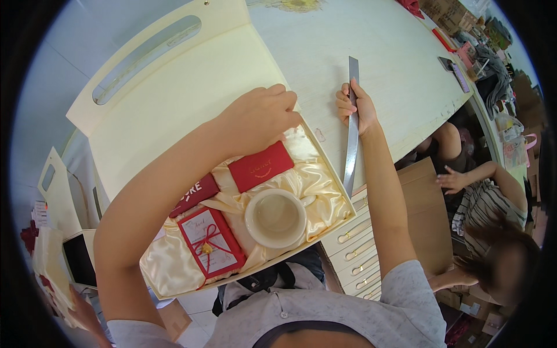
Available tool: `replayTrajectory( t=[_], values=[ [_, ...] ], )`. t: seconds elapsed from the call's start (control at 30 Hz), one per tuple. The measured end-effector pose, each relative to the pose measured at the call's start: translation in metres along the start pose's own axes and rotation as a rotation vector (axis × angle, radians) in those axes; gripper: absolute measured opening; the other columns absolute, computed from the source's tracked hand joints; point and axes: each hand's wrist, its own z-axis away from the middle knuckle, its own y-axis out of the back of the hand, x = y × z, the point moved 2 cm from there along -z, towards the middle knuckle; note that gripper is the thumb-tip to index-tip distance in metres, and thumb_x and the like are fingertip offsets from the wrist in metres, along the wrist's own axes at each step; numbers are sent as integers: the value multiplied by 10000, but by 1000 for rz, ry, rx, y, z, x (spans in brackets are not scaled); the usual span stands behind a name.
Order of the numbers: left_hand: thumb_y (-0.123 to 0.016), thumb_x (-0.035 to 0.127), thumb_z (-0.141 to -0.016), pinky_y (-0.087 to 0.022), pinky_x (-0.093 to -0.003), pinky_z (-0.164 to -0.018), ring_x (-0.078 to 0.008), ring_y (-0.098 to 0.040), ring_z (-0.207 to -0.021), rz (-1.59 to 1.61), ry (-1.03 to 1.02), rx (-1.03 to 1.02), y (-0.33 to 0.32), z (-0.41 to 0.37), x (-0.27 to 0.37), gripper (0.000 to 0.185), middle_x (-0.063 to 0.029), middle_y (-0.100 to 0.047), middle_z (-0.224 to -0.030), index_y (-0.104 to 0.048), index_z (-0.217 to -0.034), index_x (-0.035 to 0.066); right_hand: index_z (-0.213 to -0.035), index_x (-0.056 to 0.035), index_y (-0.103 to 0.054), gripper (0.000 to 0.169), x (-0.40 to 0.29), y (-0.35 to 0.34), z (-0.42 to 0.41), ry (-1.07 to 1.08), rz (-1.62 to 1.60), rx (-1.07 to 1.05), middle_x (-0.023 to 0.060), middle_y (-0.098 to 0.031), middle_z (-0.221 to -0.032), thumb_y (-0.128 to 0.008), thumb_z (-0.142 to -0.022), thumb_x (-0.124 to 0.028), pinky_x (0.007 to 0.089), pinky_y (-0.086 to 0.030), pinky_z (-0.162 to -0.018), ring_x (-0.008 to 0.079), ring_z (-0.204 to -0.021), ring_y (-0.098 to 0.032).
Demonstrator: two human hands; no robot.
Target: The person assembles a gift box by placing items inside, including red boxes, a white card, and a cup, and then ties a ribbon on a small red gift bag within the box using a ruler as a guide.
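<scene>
My left hand [270, 113], fingers curled, is over the far side of an open cream gift box [333, 189]; its fingertips are partly hidden at the satin lining [324, 176]. My right hand [357, 104] grips a long, flat, shiny grey strip [353, 130], upright in view beyond the box's right edge. In the satin sit a cream ceramic mug [276, 217], a red box [261, 167], a dark red package [195, 194] partly covered by my left forearm, and a red box with a card and a bow [213, 243]. The wide lid [174, 108] lies folded back.
The box rests at the near edge of a white table [404, 78]. Several cream boxes with gold-coloured clasps [354, 237] stand at lower right. A co-worker [487, 195] sits right, beside a cardboard box [424, 213]. Another person's hand [85, 311] holds a satin-lined item at lower left.
</scene>
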Motion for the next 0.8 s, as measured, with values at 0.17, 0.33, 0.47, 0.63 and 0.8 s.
replayTrajectory(
  t=[0.17, 0.33, 0.47, 0.63, 0.8],
  values=[
    [-621, 130, -684, -383, -310, -676, -200, -465, -797, -54, 28, -38, -11, -1, -3, 89, -41, -465, -795, -553, -736, 105, -721, -50, -434, 391, 1, -3, 1, 10, 19, 43, 14, -349, -568, -343, -949, -354, 196, -280, -363, 74, -419, -304],
    [-595, 161, -684, -373, -303, -676, -197, -453, -797, -143, 52, 64, -21, 2, 2, 96, -38, -470, -816, -540, -719, 90, -723, -52, -427, 385, 2, -1, 1, 11, 25, 13, 13, -342, -568, -341, -950, -351, 199, -280, -366, 75, -420, -300],
    [-565, 154, -696, -371, -297, -660, -196, -452, -777, -295, 70, 129, -26, 5, 14, 84, -34, -482, -824, -528, -698, 79, -724, -45, -418, 383, 2, -4, 3, 30, 71, 45, 14, -334, -580, -337, -952, -342, 190, -292, -359, 72, -416, -298],
    [-599, 144, -681, -381, -296, -657, -196, -467, -774, -441, -5, 74, -27, 9, 22, 104, -25, -484, -804, -522, -701, 77, -718, -49, -412, 382, 2, -8, 3, 16, 77, 41, 14, -333, -579, -334, -953, -340, 192, -290, -361, 73, -418, -298],
    [-661, 141, -665, -383, -308, -678, -208, -457, -777, -30, 256, 200, -15, 9, 10, 146, -31, -463, -790, -548, -738, 84, -710, -62, -411, 384, 2, -5, 2, -6, 81, 37, 12, -331, -567, -334, -952, -350, 207, -275, -375, 79, -425, -294]
  ],
)
